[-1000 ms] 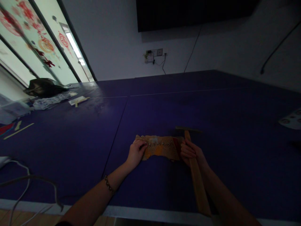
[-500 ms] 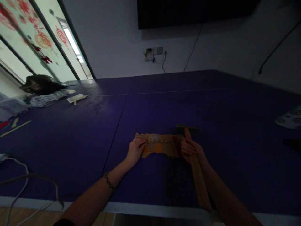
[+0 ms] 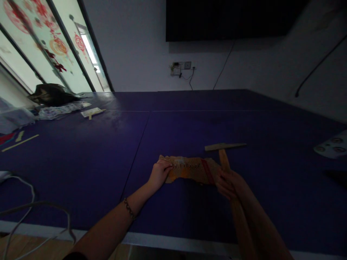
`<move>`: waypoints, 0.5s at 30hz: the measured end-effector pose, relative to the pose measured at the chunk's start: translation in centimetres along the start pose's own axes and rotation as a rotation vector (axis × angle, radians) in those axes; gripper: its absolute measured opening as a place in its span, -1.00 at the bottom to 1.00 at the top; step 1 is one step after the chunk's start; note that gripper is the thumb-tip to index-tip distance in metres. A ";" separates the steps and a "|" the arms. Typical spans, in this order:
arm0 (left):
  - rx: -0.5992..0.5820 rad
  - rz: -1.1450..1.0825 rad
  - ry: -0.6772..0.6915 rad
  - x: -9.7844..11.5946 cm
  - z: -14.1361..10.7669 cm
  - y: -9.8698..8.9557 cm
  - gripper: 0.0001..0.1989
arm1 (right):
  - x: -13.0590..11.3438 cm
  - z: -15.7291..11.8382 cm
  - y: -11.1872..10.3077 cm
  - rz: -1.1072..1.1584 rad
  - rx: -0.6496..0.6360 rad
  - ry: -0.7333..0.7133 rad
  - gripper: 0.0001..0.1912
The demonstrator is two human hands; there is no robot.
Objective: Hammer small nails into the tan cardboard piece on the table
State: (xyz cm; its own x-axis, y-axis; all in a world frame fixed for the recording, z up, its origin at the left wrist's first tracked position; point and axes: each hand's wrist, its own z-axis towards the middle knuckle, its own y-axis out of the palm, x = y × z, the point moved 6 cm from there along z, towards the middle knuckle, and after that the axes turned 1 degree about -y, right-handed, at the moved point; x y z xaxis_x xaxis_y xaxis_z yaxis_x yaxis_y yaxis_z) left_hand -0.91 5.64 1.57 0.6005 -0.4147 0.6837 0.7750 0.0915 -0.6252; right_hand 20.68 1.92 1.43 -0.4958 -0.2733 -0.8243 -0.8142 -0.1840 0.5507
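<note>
A ragged brown piece of board [image 3: 191, 175] with a red stripe lies on the purple tabletop, a row of small dark nail-like bits along its middle. My left hand [image 3: 159, 171] rests on its left end, thumb and fingers pinched at the row's left end. Whatever is between those fingertips is too small to make out. In my right hand [image 3: 230, 183], by the board's right end, is a hammer [image 3: 224, 157] with a wooden handle. Its narrow metal head is beyond the hand, apart from the board.
The purple table [image 3: 89, 166] has a pale front edge. White cables [image 3: 31, 191] loop at front left. Yellow strips [image 3: 20, 143], a small white tray [image 3: 92, 112] and a dark bag [image 3: 52, 94] are at left. A pale item with round fittings [image 3: 332, 146] lies at far right.
My right hand has shifted slightly right and nearer me with the hammer, whose head now shows clearly rather than blurred. The left hand keeps its pinch on the board; the view has tilted slightly.
</note>
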 end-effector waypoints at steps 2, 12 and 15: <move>0.000 0.001 0.003 0.1 0.0 0.0 -0.89 | 1.1 -1.7 1.9 -0.060 0.040 0.021 -0.74; -0.006 0.005 -0.039 0.2 0.1 -0.1 -0.90 | 2.9 -1.8 11.7 -0.382 0.153 0.021 -0.57; -0.009 0.007 -0.046 0.1 0.1 -0.1 -0.89 | 3.9 -1.0 11.5 -0.504 0.207 0.067 -0.59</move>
State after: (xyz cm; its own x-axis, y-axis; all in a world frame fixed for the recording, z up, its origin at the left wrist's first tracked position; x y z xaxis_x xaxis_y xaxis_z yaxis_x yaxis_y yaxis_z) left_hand -0.85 5.70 1.75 0.6144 -0.3721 0.6958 0.7691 0.0857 -0.6334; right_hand 9.68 -2.25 4.74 -0.0136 -0.2602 -0.9655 -0.9917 -0.1201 0.0464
